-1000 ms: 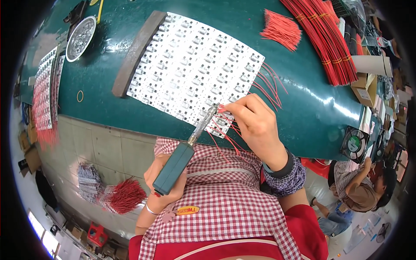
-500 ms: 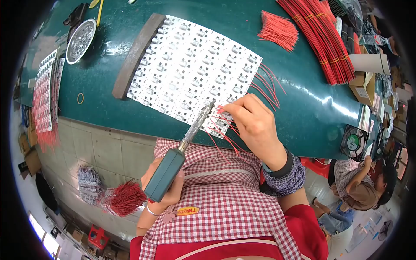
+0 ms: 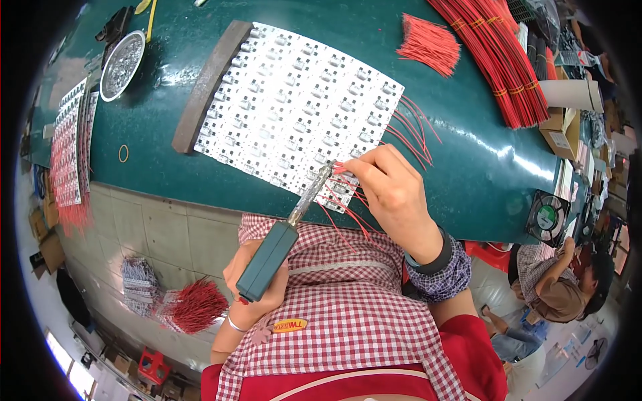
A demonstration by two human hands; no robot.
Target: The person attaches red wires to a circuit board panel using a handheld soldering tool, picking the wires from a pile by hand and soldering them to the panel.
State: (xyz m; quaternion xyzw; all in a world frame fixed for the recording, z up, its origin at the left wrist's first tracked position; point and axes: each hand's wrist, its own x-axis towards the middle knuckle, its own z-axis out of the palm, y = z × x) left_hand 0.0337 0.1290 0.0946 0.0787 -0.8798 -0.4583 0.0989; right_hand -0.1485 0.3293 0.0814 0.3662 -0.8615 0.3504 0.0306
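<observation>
Flanking the panel (image 3: 294,107): wire bundles (image 3: 498,57), tin dish (image 3: 122,65).

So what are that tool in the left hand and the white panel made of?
The tool seems to have a matte teal plastic grip and a shiny metal shaft, judging by the glints; the left hand holds the grip. The panel looks like thin white-coated circuit board, gridded with small parts, though its core is unclear.

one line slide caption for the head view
Left hand holds a soldering iron to the white circuit panel while right hand pinches a red wire.
</observation>
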